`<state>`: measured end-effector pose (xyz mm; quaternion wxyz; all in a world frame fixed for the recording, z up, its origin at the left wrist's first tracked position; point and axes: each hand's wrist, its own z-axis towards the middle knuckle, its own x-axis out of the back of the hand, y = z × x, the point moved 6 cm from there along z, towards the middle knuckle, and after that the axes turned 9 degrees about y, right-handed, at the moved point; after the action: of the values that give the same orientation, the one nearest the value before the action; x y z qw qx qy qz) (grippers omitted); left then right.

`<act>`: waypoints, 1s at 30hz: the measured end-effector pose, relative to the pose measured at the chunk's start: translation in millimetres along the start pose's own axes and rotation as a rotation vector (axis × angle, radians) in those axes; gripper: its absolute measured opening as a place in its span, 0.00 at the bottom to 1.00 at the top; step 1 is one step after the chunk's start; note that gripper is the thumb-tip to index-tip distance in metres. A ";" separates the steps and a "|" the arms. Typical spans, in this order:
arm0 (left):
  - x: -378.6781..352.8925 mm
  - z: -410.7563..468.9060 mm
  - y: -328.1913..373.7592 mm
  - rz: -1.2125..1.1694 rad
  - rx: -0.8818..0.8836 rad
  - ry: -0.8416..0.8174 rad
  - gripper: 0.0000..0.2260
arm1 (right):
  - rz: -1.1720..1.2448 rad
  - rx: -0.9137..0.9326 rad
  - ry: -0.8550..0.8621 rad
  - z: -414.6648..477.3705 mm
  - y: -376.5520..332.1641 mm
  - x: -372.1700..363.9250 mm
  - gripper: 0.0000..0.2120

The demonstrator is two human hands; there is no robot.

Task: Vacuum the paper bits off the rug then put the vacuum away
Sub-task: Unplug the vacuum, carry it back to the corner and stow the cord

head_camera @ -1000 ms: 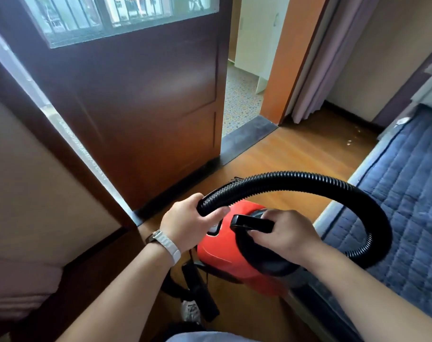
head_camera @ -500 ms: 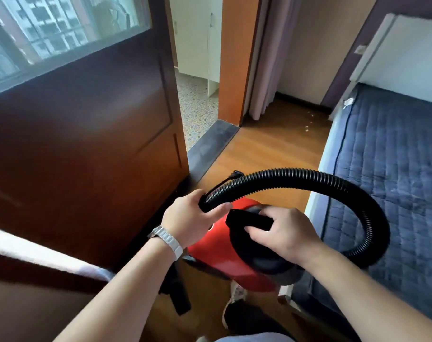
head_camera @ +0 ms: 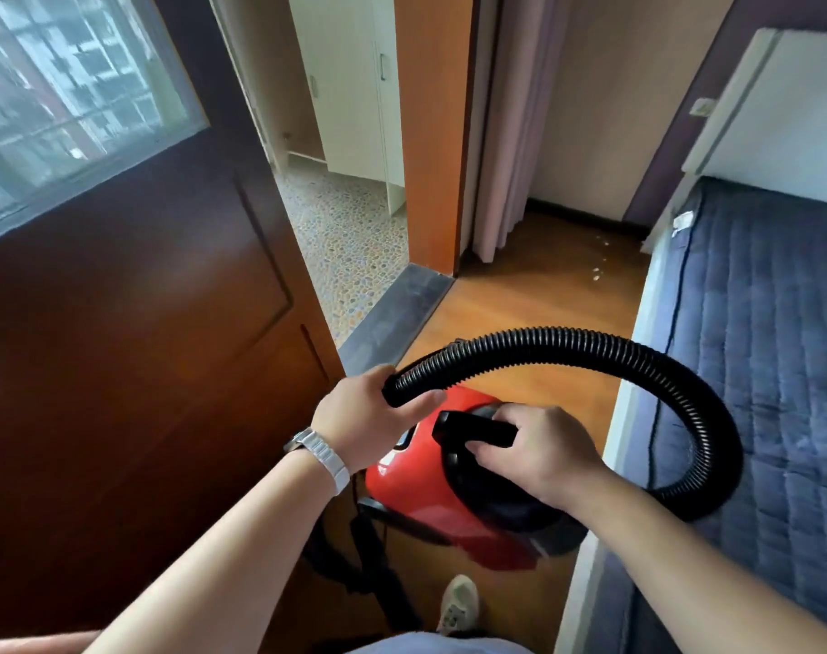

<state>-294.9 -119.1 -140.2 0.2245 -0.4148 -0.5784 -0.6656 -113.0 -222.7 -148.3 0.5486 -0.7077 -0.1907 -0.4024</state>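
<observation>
Left grip (head_camera: 369,417) clasps the hose (head_camera: 591,342) end; right grip (head_camera: 539,457) wraps the vacuum (head_camera: 411,483) handle (head_camera: 470,428), hiding its top; vacuum's underside blurs lower centre; distant bits (head_camera: 597,272) barely show.

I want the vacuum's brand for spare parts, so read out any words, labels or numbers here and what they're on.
Nothing here can be read.
Red vacuum: pale patches on its side, too blurred to read.
Black hose: no markings show.
White tag at the blue mattress corner: too small to read.
</observation>
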 end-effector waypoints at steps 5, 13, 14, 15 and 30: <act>-9.6 73.2 48.8 -0.037 -0.050 0.011 0.18 | -0.026 0.023 0.092 72.9 11.0 50.1 0.16; -52.5 198.9 94.6 -0.041 -0.171 0.018 0.22 | -0.047 -0.065 0.229 189.2 49.9 95.4 0.13; -59.6 217.6 99.0 -0.043 -0.190 0.017 0.23 | -0.053 -0.087 0.232 204.7 55.5 98.0 0.13; -67.0 237.1 103.7 -0.040 -0.212 0.014 0.24 | -0.058 -0.111 0.234 220.7 61.6 99.9 0.13; -166.1 518.4 204.0 -0.094 -0.426 -0.258 0.23 | -0.180 -0.403 0.327 449.1 125.0 164.0 0.15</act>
<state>107.9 299.5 -162.7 0.0250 -0.5070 -0.4678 -0.7236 236.7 126.1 -131.9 0.3820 -0.7084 -0.0777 -0.5884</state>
